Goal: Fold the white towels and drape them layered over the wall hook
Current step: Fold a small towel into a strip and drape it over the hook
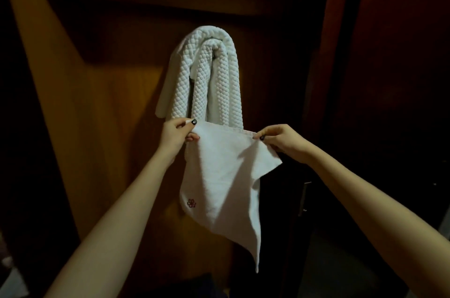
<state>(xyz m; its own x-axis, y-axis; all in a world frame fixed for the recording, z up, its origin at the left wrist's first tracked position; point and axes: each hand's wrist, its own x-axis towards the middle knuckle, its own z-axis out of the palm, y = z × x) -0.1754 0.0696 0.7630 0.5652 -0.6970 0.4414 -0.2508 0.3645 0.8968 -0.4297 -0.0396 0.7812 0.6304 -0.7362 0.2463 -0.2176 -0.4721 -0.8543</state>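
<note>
We're looking at the middle of the frame, where the left hand and the right hand hold a small white towel stretched between them by its top edge. The left thumb and curled fingers pinch the upper left corner, a dark-painted nail showing on top. The right fingers are curled too, nipping the edge near the upper right corner, and a loose flap of cloth spills out just below that hand. This towel is thin and smooth, a flat, fine pile. It hangs slack and tapers to a long point low in the centre of the frame, and a little reddish embroidered motif sits near its lower left edge. Right above the hands, upper centre, we see the quilted towels already hanging. They are thick and white with a puffy diamond pattern, bent into nested arches one inside the other, with their tails hanging down to just behind the stretched top edge. Whatever they hang from is buried under the folds, so we can't make it out. Behind it all stands a warm brown wooden panel, smooth and dimly lit. Over at right centre, against the dark, there's a slim metal handle.
</note>
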